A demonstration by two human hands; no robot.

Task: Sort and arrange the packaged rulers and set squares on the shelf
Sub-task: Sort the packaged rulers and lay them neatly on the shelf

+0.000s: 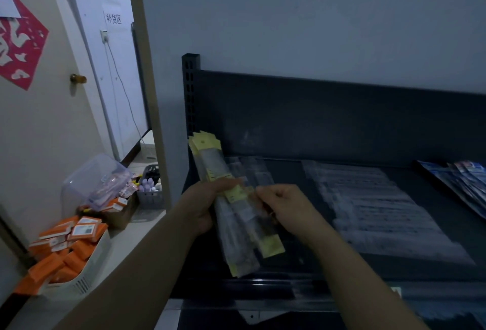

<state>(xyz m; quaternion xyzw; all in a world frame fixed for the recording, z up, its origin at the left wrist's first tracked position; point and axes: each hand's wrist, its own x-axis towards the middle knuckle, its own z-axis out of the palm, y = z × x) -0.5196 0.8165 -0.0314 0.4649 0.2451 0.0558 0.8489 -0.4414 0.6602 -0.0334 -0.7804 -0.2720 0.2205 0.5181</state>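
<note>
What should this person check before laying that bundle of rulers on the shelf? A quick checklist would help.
1. Left hand grips the ruler bundle: ok.
2. Right hand pinches the bundle's edge: ok.
3. Bundle squared up: not ok, packs fan out.
4. Bare strip on the shelf beside the clear packs: ok.
5. Labels all facing one way: cannot tell, too dim.

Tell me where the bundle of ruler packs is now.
In the head view, the left hand and right hand hold the bundle of ruler packs over the left end of the shelf, beside the clear packs lying there.
</note>
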